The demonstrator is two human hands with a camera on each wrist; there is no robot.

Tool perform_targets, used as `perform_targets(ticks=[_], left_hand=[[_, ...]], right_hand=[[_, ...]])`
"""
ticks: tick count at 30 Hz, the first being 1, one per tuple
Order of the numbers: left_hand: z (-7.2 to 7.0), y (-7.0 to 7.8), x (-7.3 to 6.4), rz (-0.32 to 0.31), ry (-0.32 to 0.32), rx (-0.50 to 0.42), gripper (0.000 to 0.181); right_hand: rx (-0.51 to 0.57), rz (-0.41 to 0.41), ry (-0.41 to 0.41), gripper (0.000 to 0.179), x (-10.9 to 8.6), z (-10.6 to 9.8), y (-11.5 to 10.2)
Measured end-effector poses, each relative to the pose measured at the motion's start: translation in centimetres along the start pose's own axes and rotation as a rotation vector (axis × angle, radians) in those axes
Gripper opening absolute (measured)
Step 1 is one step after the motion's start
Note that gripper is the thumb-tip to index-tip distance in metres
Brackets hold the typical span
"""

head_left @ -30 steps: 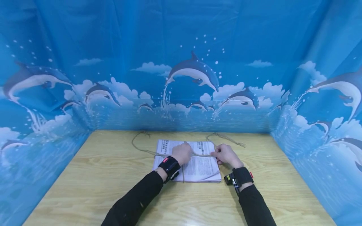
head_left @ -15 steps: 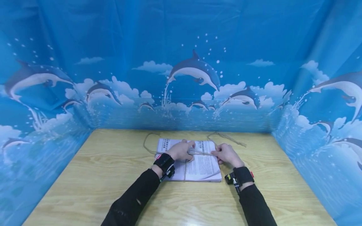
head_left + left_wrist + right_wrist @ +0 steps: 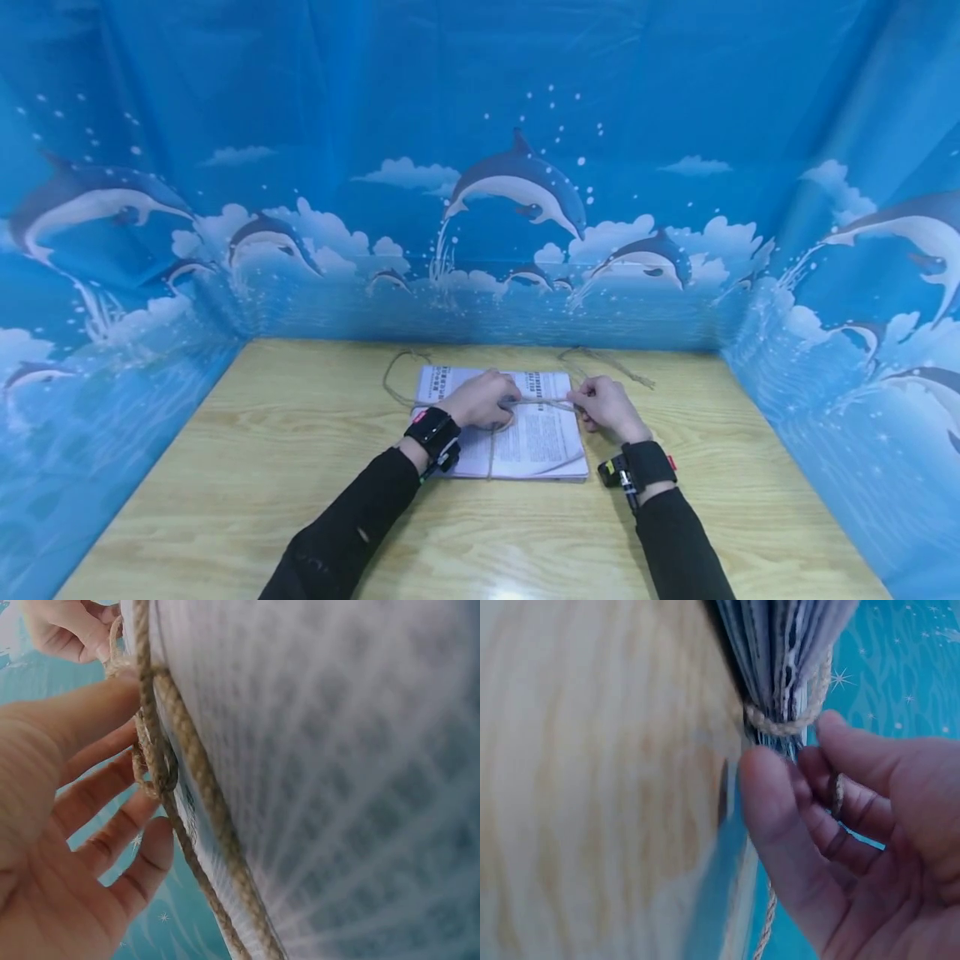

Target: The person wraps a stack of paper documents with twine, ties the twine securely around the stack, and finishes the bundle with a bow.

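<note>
Head view: a stack of printed papers (image 3: 543,450) is lying flat on a wood-grained table (image 3: 225,467), toward its far edge and near the middle of its width. A tan cord (image 3: 542,402) is crossing the upper face of the stack from side to side, while a second length is running down to the near edge. The left hand (image 3: 478,400) is resting over the middle of the stack, its thumb and fingers pinching the cord; the right hand (image 3: 606,408) is pinching the cord at the stack's right edge. Loose cord is curving over the table beyond the stack's far left and far right corners. Black bands are circling both wrists, and a blue dolphin-print curtain (image 3: 480,83) is enclosing the back and sides.

Left wrist view: the left thumb is pressing on the cord against the index finger, and the remaining fingers are fanning out beneath a looped tangle (image 3: 155,761). Two strands are running beside each other over the blurred print. The right hand is showing at the upper corner, holding cord.

Right wrist view: the cord is wrapping around the layered paper edge. The right thumb and fingers are curling beside it, a short piece of cord showing among the fingers.
</note>
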State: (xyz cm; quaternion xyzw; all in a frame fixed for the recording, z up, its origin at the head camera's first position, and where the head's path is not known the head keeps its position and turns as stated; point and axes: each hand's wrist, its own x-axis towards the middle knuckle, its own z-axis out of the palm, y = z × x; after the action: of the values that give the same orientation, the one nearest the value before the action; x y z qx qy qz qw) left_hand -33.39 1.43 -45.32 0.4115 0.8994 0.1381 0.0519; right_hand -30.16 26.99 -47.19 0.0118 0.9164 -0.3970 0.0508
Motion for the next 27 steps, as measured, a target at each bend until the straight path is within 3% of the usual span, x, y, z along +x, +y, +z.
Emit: perform_targets(ticks=[3,11,15,18,20,23,25,27], left_hand=[[-0.1,0.0,0.1,0.015,0.004,-0.022,0.026],[-0.3,-0.1,-0.1,-0.029,-0.025,-0.067,0.021],[-0.3,-0.4,-0.1,-0.037,-0.041,-0.115,0.022],[-0.3,-0.6,-0.1,-0.056,-0.055,-0.154,0.023],[-0.3,-0.7,0.0,-0.062,-0.060,-0.161,0.023],[-0.3,-0.8,0.2,-0.059,-0.064,-0.166,0.021],[-0.2,-0.9,0.4,-0.055,-0.066,-0.173,0.019],[-0.1,-1.0,0.5,-0.053,-0.068,-0.183,0.017]], right_hand=[[0.031,0.029,-0.009,0.024,0.0,0.0,0.0],[0.073,0.056,-0.021,0.022,0.1,0.0,-0.2],[-0.082,-0.055,0.008,0.016,0.0,-0.2,-0.7],[-0.205,-0.212,0.025,0.013,-0.2,-0.1,-1.7],[-0.226,-0.334,-0.043,0.014,-0.6,0.3,-2.6],[-0.208,-0.494,-0.267,0.020,-1.3,1.2,-4.3],[-0.192,-0.569,-0.415,0.026,-1.9,1.8,-5.1],[-0.206,-0.625,-0.491,0.032,-2.3,2.5,-5.7]])
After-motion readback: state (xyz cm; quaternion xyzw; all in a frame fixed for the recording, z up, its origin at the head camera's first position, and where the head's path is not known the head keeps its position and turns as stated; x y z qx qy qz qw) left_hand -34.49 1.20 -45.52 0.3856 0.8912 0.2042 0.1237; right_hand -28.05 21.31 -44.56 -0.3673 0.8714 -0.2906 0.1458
